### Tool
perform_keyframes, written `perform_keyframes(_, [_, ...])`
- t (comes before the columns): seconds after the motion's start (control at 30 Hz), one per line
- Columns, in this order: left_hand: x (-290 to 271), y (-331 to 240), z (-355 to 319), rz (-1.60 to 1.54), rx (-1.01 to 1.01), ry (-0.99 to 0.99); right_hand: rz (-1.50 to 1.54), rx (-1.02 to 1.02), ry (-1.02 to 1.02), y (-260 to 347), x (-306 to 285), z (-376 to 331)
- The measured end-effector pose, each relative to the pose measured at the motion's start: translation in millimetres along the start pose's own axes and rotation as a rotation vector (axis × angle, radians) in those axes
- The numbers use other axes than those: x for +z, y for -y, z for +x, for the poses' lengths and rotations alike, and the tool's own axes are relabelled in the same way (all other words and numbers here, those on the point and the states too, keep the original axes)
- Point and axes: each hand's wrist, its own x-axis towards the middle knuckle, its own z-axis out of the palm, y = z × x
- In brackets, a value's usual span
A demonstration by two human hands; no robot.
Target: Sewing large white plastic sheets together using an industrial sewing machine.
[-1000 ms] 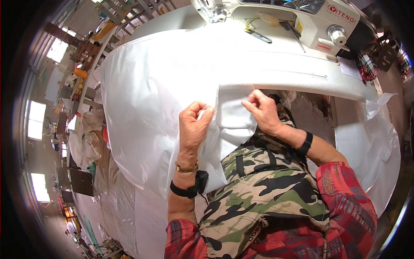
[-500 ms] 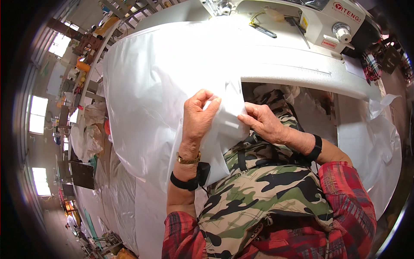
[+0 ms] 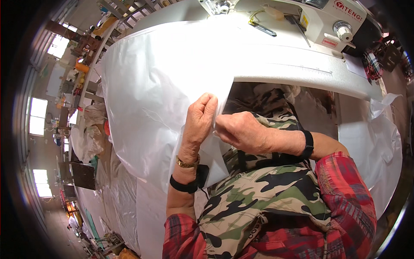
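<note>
1. White, thin, translucent plastic-like sheeting (image 3: 164,86) is lying draped over the near edge of the white sewing-machine table (image 3: 302,69) and hanging down toward the person's lap; both hands are working its lower hanging edge.
2. Left hand (image 3: 198,125) is lying flat against the sheet, fingers together and pointing upward, thumb side folding the edge toward the right hand.
3. Right hand (image 3: 241,131) is pinching that same edge between thumb and fingertips, knuckles touching the left hand's fingers.
4. Camouflage-patterned apron (image 3: 258,194) is sitting directly beneath the hands; red plaid sleeves (image 3: 345,190) are framing it.
5. Risk, as a judgement: the slippery film is likely sliding out of the pinch, or creasing unevenly, since much of its weight is hanging off the table's left side.
6. White industrial sewing machine (image 3: 327,21) is standing at the far table edge, well apart from the hands.
7. Room: the table's curved front edge is lying just above the hands; open space is showing below it, toward the lap.
</note>
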Motion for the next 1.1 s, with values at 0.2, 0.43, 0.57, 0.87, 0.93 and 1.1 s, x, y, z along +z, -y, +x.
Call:
perform_keyframes(0.2, [-16.3, 1.4, 2.7, 0.105, 0.041, 0.018, 0.100, -0.089, -0.037, -31.7, -2.2, -2.6])
perform_keyframes(0.43, [-62.7, -81.4, 25.0, 0.588, 0.325, 0.053, 0.574, 0.538, -0.039, -80.5, 46.5, 99.7])
perform_keyframes(0.57, [-68.7, -128.9, 34.7, 1.230, 0.495, 0.165, 0.231, 0.198, 0.257, -83.2, 111.4, 190.9])
perform_keyframes(0.87, [-30.1, -37.2, -2.7, 1.314, 0.479, 0.213, 0.415, 0.284, 0.221, -97.2, 130.1, 89.4])
perform_keyframes(0.93, [-23.4, -10.8, -9.1, 1.238, 0.512, 0.073, 0.357, 0.241, 0.263, -91.3, 84.5, 64.9])
perform_keyframes(1.1, [-13.9, 14.5, -17.1, 1.118, 0.420, -0.095, -0.086, 0.009, 0.328, -107.7, -62.4, 77.0])
